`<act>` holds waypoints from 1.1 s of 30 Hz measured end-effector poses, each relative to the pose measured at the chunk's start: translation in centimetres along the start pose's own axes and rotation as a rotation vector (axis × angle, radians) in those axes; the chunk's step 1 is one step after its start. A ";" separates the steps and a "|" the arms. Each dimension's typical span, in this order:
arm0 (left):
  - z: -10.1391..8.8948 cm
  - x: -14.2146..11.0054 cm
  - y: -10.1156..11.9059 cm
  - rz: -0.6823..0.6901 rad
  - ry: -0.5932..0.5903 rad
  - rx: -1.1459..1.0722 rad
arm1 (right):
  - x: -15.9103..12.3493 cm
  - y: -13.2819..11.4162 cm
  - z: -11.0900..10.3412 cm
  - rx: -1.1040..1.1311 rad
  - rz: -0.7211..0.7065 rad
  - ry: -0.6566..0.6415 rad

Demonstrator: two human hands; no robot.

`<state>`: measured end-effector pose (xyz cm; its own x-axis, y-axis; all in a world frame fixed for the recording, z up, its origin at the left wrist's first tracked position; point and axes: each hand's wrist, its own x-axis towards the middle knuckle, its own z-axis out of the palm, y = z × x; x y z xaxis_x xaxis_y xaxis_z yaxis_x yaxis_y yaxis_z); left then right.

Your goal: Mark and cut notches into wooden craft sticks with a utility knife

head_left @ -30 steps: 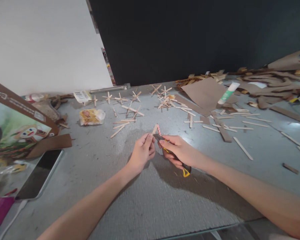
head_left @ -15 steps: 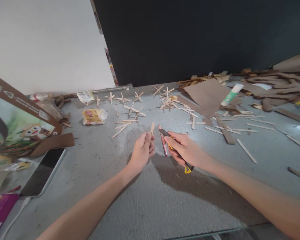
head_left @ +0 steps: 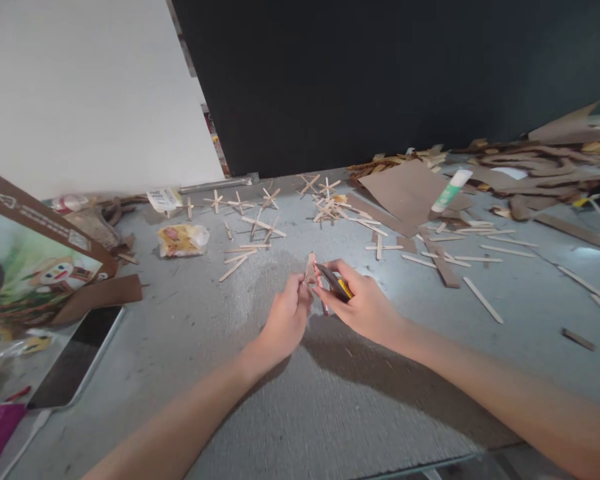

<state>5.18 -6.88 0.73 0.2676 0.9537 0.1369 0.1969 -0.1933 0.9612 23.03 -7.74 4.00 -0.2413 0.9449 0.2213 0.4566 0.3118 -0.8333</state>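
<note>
While the left hand (head_left: 286, 315) pinches a wooden stick (head_left: 310, 268), the right hand (head_left: 363, 303) grips a utility knife (head_left: 334, 283).

The worktop (head_left: 300, 400) is carrying everything, and the two hands are meeting over its middle, the left hand (head_left: 286, 319) just left of the right hand (head_left: 363, 303). A short craft stick (head_left: 310, 268) is standing up from the left hand, touching the utility knife (head_left: 334, 283) lying in the right hand. Behind the hands, crossed-stick pieces (head_left: 260, 223) are lying scattered. A snack packet (head_left: 183, 239) is sitting behind and left of the hands. Far left of the hands, a tablet (head_left: 75, 360) is lying before a printed box (head_left: 30, 260). Behind and right of the hands, a glue stick (head_left: 451, 190) is resting on a cardboard sheet (head_left: 405, 190), with loose sticks (head_left: 480, 250) lying before it.
</note>
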 end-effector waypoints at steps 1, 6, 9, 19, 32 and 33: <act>0.0 -0.1 0.2 0.014 -0.015 0.033 | 0.1 0.2 0.1 -0.032 -0.013 0.014; 0.1 -0.5 0.6 0.045 -0.084 0.106 | 0.4 0.4 0.4 -0.071 0.013 -0.003; 0.1 -0.5 0.4 0.029 -0.108 0.135 | 0.6 0.3 0.6 -0.084 0.034 -0.013; 0.2 0.1 0.1 -0.019 -0.005 -0.094 | 0.5 0.1 0.9 -0.080 0.052 0.024; -1.4 0.5 1.2 -0.264 -0.502 -0.699 | 0.7 -0.7 -0.1 0.306 0.196 -0.015; -1.4 0.4 1.2 -0.267 -0.519 -0.715 | 0.7 -0.7 -0.1 0.332 0.209 -0.029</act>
<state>4.21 -6.42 2.24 0.7205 0.6900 -0.0692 -0.2703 0.3714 0.8883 22.63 -7.27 4.75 -0.1984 0.9799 0.0191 0.1977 0.0591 -0.9785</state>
